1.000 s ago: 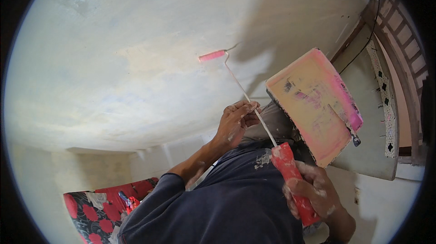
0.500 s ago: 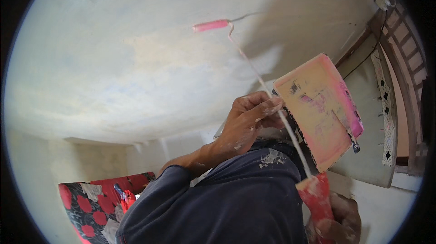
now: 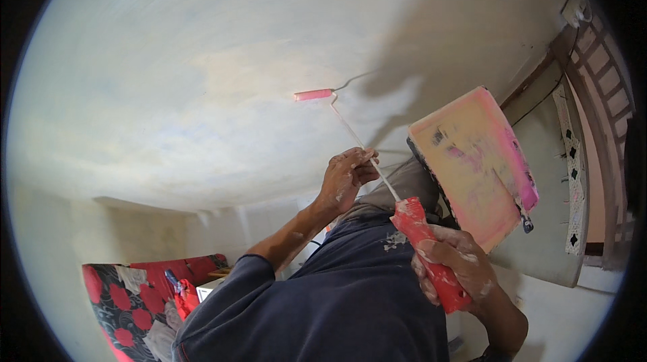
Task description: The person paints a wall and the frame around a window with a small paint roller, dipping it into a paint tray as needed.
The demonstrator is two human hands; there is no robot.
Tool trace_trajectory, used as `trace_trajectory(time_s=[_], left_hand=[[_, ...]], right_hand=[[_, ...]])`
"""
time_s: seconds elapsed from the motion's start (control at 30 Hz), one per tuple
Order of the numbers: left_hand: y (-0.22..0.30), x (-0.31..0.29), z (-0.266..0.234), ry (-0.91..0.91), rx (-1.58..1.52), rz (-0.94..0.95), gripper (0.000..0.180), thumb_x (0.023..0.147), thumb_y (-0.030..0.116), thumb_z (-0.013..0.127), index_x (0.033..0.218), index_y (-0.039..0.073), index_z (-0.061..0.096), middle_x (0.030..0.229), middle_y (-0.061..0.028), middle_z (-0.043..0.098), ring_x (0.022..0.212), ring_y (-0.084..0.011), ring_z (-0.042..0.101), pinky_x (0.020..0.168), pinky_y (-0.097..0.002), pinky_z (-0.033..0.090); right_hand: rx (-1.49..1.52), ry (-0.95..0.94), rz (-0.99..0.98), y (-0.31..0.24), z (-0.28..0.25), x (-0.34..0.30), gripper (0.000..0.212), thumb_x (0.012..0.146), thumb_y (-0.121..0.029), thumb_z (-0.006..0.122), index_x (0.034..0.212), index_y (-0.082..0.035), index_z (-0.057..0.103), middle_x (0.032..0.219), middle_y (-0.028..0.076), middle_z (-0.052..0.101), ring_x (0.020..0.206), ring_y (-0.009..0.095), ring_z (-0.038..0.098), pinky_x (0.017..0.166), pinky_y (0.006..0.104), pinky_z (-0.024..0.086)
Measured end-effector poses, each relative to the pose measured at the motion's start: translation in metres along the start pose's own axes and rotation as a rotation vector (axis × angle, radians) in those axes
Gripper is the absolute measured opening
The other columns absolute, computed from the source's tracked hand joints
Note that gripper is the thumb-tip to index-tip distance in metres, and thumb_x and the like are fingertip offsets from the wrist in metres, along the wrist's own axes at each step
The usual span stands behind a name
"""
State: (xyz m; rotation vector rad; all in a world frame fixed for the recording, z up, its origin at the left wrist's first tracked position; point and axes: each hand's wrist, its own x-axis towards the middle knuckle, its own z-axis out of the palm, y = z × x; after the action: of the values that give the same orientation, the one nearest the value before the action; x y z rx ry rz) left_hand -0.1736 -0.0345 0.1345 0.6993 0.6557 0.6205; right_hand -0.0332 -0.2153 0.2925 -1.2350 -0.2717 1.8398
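Note:
A long paint roller runs between my hands, with a pink-stained sleeve [image 3: 313, 94] at its far end, lying at or close to the pale wall. My left hand [image 3: 344, 179] pinches the thin white rod [image 3: 387, 182] partway along. My right hand [image 3: 461, 261] wraps round the red, paint-smeared handle [image 3: 413, 220]. White paint marks both hands. Beside the rod, to the right, is a flat cream tray-like panel [image 3: 465, 167] streaked with pink and dark smears; neither hand touches it.
The pale, patchy wall [image 3: 222, 92] fills the upper left. At the right are a wooden lattice window frame [image 3: 606, 72], a hanging cable [image 3: 563, 76] and a greenish panel with a lace strip [image 3: 571, 167]. A red-and-black floral cloth [image 3: 128, 301] covers something at the lower left.
The roller sleeve has come down in view along the wall. My right hand has risen with the handle, and my left hand has shifted left and slightly down with the rod.

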Motion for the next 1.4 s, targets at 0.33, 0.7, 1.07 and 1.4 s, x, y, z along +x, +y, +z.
trace_trajectory(time_s=[0.33,0.7,1.07,1.4], left_hand=[[0.052,-0.024,0.072,-0.286,-0.119,0.150,0.020,0.090,0.019,0.056,0.095,0.000,0.059,0.089,-0.0099,0.063,0.076,-0.0141,0.063,0.071,-0.0295,0.054],[0.070,-0.041,0.102,-0.321,-0.130,0.102,0.022,0.090,0.017,0.056,0.099,-0.003,0.059,0.091,-0.0108,0.064,0.080,-0.0165,0.064,0.075,-0.0304,0.053],[0.001,0.005,-0.003,0.042,-0.098,0.011,0.021,0.089,0.018,0.055,0.099,0.000,0.059,0.093,-0.0074,0.060,0.083,-0.0165,0.059,0.078,-0.0320,0.049],[-0.016,0.018,-0.026,0.045,-0.041,-0.008,0.025,0.087,0.023,0.061,0.097,0.001,0.058,0.091,-0.0056,0.058,0.079,-0.0158,0.057,0.075,-0.0309,0.048]], right_hand=[[-0.185,0.173,-0.131,-0.035,0.036,-0.090,0.048,0.081,-0.026,0.063,0.112,0.008,0.048,0.062,0.010,0.053,0.039,0.015,0.049,0.036,0.0270,0.042],[-0.287,0.231,-0.111,-0.047,0.049,-0.121,0.043,0.086,-0.030,0.060,0.111,0.005,0.050,0.064,0.006,0.052,0.046,0.012,0.050,0.042,0.0242,0.042],[-0.208,0.021,0.003,-0.015,0.012,0.011,0.031,0.088,-0.030,0.060,0.096,-0.001,0.052,0.066,0.005,0.054,0.050,0.012,0.054,0.044,0.0252,0.045],[-0.106,0.061,0.003,-0.007,0.011,0.035,0.033,0.086,-0.026,0.059,0.101,0.002,0.051,0.068,0.007,0.054,0.044,0.011,0.049,0.040,0.0226,0.043]])
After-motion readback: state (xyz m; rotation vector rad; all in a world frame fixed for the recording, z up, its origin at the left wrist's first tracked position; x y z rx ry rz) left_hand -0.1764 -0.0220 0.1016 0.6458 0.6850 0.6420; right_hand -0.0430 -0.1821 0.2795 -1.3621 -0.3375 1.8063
